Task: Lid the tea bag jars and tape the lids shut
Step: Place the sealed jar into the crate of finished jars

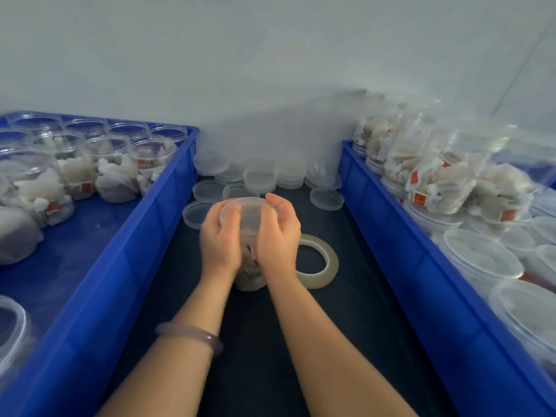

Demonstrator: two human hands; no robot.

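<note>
A: Why both hands on the jar (248,281)?
B: Left hand (221,236) and right hand (278,233) clamp their fingers round the lid (249,207) from opposite sides, likely seating it evenly; jar stands on the bench (346,326); tape roll (319,266) lies just right of it, handy.
</note>
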